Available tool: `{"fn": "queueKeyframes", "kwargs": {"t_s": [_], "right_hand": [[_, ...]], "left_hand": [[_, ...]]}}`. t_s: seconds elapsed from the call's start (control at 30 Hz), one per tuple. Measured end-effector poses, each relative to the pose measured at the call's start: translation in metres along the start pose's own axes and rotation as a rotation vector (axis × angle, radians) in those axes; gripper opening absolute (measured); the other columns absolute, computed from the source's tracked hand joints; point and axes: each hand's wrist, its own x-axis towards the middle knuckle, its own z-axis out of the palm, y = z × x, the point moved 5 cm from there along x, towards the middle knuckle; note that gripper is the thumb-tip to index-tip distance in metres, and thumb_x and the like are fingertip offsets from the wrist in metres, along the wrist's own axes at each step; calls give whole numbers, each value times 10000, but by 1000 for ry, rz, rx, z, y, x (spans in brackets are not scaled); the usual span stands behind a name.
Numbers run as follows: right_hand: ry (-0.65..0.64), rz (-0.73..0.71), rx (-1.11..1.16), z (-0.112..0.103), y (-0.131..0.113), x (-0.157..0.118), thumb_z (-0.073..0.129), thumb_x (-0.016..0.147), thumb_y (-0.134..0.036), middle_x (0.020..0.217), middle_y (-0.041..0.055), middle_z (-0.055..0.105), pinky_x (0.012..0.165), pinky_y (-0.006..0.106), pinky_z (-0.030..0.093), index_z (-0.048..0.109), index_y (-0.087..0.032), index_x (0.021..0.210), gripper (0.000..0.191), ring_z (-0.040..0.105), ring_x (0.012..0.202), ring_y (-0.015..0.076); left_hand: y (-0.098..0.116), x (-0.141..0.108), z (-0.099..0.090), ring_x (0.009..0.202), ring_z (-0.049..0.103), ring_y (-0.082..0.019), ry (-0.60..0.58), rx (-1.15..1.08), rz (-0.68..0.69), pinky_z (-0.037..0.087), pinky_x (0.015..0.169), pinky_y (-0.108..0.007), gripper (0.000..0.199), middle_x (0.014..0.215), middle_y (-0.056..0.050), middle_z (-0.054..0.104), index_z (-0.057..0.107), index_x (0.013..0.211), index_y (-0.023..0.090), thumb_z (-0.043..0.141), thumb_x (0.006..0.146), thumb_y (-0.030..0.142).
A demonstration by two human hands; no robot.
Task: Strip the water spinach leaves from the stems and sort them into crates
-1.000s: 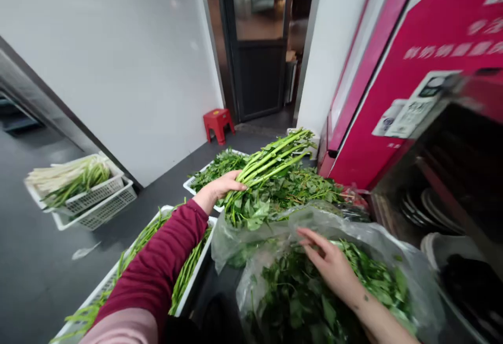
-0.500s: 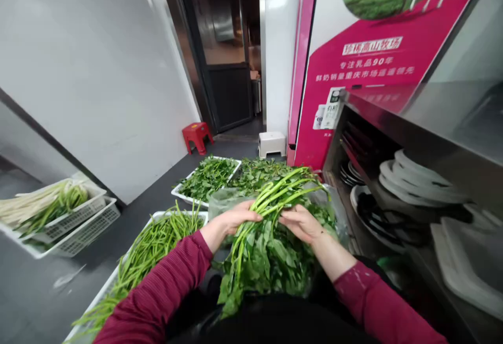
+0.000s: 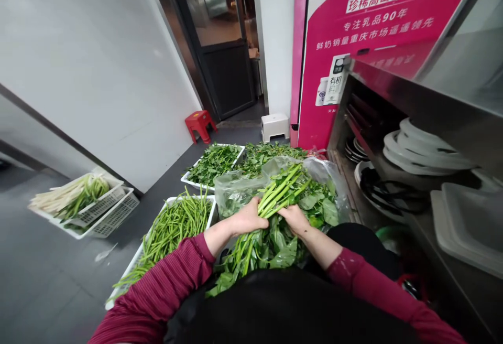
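Observation:
Over my lap, a bunch of leafy greens (image 3: 283,189) is gripped in both hands, its thick pale-green stems pointing up and away from me. My left hand (image 3: 250,217) is closed around the stems on the left side, thumb across them. Closed on the right side of the same bunch is my right hand (image 3: 295,220), its fingers partly hidden by stems and leaves. Broad dark leaves hang below the hands. Just beyond sits a clear plastic bag (image 3: 341,176) with more greens in it. To the left, a white basket (image 3: 214,211) holds long green stems.
Another white basket (image 3: 189,180) of leaves lies farther off. Stacked baskets (image 3: 118,213) with white-stemmed vegetables stand at left. A red stool (image 3: 200,124) and a white stool (image 3: 275,125) are near the doorway. Steel shelving (image 3: 416,103) with plates (image 3: 422,147) runs along my right.
Both hands have drawn closer together on the bunch, and its stems look more tightly gathered. The camera view has tilted down and shifted slightly left.

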Motion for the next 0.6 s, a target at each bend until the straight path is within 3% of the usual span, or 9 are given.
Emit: {"fn": "queueKeyframes", "kwargs": {"t_s": [0.13, 0.27, 0.43, 0.6], "right_hand": [[-2, 103, 102, 4, 7, -2, 615, 637, -473, 780, 66, 678, 819, 358, 443, 673, -144, 775, 362, 591, 897, 243], [44, 122, -240, -4, -2, 0, 571, 665, -425, 779, 62, 675, 786, 309, 445, 663, -141, 713, 302, 591, 885, 234], [-79, 151, -558, -14, -6, 9, 498, 704, -380, 671, 47, 647, 702, 261, 437, 628, -138, 607, 292, 596, 760, 200], [-234, 153, -506, -17, 0, 5, 495, 703, -342, 547, 0, 576, 650, 248, 420, 586, -160, 533, 265, 543, 589, 137]], "left_hand": [[5, 1, 2, 666, 503, -158, -46, 44, -16, 381, 531, -233, 428, 770, -28, 538, 483, 989, 110, 569, 578, 192], [5, 4, -4, 660, 510, -152, -32, -5, -22, 399, 553, -233, 321, 772, -24, 571, 542, 904, 123, 525, 590, 188], [-7, 5, -9, 572, 525, -131, -103, -269, -145, 409, 520, -223, 233, 644, 4, 580, 577, 796, 129, 540, 569, 166], [-19, 2, -16, 567, 565, -136, -185, -443, -238, 436, 529, -222, 187, 617, 11, 616, 596, 729, 147, 555, 546, 147]]}}
